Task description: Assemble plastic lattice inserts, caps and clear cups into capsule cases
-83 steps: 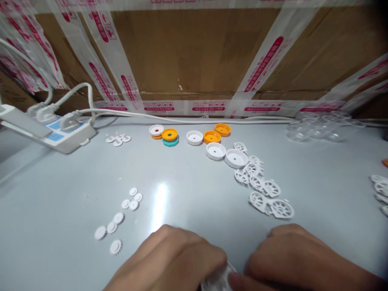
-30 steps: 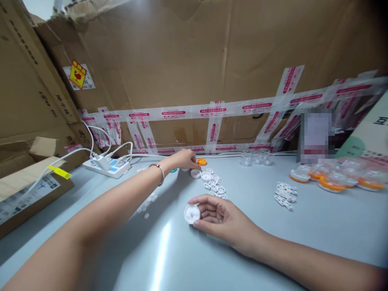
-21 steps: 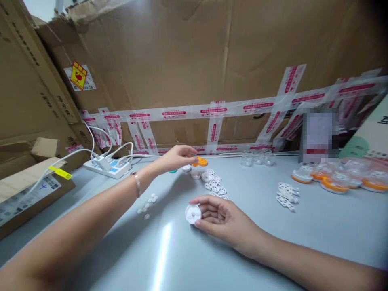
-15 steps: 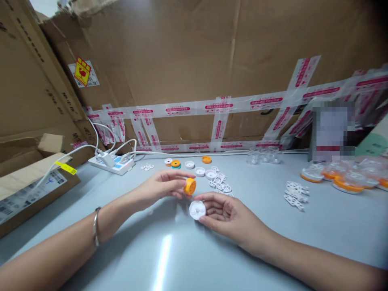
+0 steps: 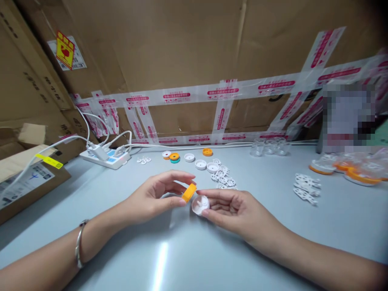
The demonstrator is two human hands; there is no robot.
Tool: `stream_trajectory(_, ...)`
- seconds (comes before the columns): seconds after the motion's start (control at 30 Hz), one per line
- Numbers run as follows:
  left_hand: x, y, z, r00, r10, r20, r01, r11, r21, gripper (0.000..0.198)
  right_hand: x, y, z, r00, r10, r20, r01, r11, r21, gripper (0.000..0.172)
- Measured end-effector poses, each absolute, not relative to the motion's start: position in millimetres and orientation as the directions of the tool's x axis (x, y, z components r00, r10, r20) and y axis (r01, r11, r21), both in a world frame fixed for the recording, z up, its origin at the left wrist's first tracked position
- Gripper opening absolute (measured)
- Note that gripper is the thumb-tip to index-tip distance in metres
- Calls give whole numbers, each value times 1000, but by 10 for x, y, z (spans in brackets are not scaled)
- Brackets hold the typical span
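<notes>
Between the thumb and fingers of my left hand [image 5: 154, 196] is an orange round plastic cap [image 5: 190, 193], tilted on edge. My right hand [image 5: 232, 208] grips a shallow round cup [image 5: 198, 205], white with a see-through look, by its right side. Small white fittings show inside the cup. The orange cap is just above and left of it, very close; I cannot tell whether they touch. Beyond my hands lie white round caps [image 5: 200, 164], an orange cap [image 5: 207, 152] and a cluster of white spoked plastic pieces [image 5: 222, 173].
A white power strip [image 5: 106, 157] with plugged cables lies at the back left, near an open carton [image 5: 36, 173]. Clear cups [image 5: 269, 147] stand by the taped cardboard wall [image 5: 182, 52]. White flat parts [image 5: 306, 190] and orange-rimmed clear pieces [image 5: 362, 174] lie on the right.
My left hand has turned the orange cap from showing its face to showing its edge. The cup in my right hand has tilted, and the two pieces are closer. The camera view has shifted.
</notes>
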State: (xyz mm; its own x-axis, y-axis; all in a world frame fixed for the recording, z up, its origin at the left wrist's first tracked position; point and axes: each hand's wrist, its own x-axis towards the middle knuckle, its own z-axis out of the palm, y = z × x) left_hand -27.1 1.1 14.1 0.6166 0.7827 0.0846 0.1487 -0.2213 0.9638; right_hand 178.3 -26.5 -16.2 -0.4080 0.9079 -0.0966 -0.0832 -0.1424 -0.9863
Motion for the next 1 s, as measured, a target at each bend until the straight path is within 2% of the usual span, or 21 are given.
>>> stream_trajectory(0.13, -239, -2, 127, 647, 752, 126, 187, -317, 930, 31, 1801, -250, -151, -445, 891, -88, -34, -116, -993, 40)
stream_trajectory(0.33, -195, -5, 85, 640, 749, 170, 163, -349, 923, 29, 1810, -251, -143, -421, 901, -100, -3, -111, -994, 42)
stream_trajectory(0.5, -203, -26, 89, 650, 726, 224, 246, -480, 842, 26, 1809, -267, -138, -424, 901, -94, 21, -94, -995, 39)
stream_trajectory(0.7, -199, -37, 96, 662, 708, 248, 299, -552, 778, 26, 1815, -259, -133, -440, 892, -105, 9, -112, -994, 40)
stream_trajectory(1.0, -193, -53, 87, 643, 700, 310, 310, -608, 731, 29, 1796, -272, -91, -357, 920, -165, -57, -197, -979, 44)
